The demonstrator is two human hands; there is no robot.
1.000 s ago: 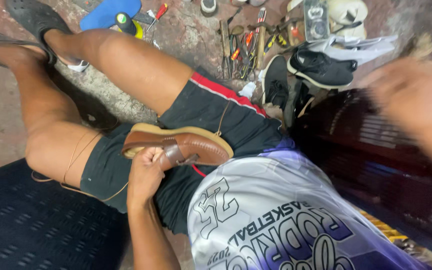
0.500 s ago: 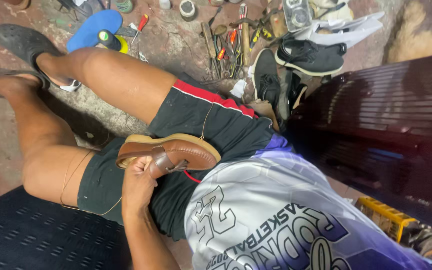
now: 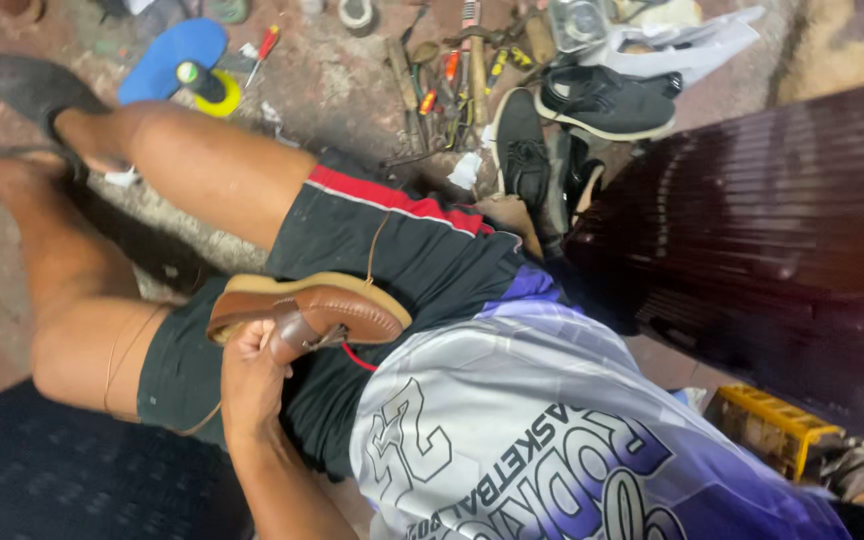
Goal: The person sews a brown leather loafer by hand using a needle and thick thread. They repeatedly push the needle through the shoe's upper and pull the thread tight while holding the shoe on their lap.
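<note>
A brown leather sandal (image 3: 322,305) with a tan sole lies sideways across my lap, on black shorts with a red stripe. My left hand (image 3: 250,375) grips it at the strap, with the fingers curled around the leather near its middle. A thin tan thread (image 3: 117,350) runs from the sandal over my thigh. My right hand is out of the picture.
On the ground beyond my knees lie several hand tools (image 3: 452,80), black sneakers (image 3: 602,100), a blue insole (image 3: 167,55) and a small black can on a yellow lid (image 3: 202,85). A dark ribbed panel (image 3: 772,230) stands at the right, with a yellow box (image 3: 772,425) below it.
My right hand, blurred at the right edge a second ago, has left the view. The left hand keeps hold of the sandal on my lap.
</note>
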